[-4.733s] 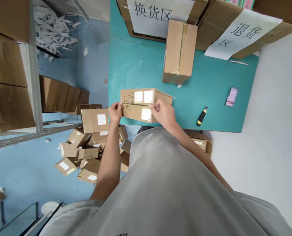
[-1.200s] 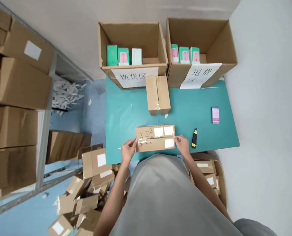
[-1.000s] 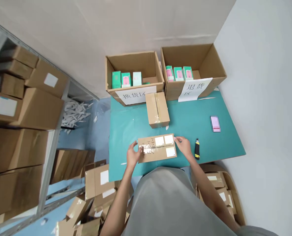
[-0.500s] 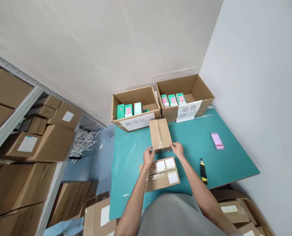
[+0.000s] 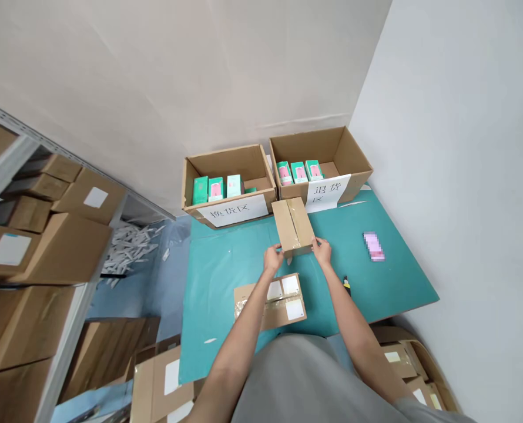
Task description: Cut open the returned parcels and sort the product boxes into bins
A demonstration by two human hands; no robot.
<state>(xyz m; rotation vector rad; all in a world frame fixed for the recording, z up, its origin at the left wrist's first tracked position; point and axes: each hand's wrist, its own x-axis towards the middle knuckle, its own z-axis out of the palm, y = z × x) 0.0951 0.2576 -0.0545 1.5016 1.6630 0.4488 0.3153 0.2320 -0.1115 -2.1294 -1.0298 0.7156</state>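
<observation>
Thumb and fingers of my left hand [image 5: 273, 257] are closed on the near left corner of the taped carton [image 5: 293, 225], and those of my right hand [image 5: 322, 250] on its near right corner, neither opened wide. That carton is around the middle of the green table [image 5: 217, 258], just on the near side of two open boxes (whether it touches either, I can't tell). Nearer me, the labelled carton [image 5: 283, 315] lies partly hidden by my left forearm, with the cutter [image 5: 347, 285] right of it, beside my right forearm.
</observation>
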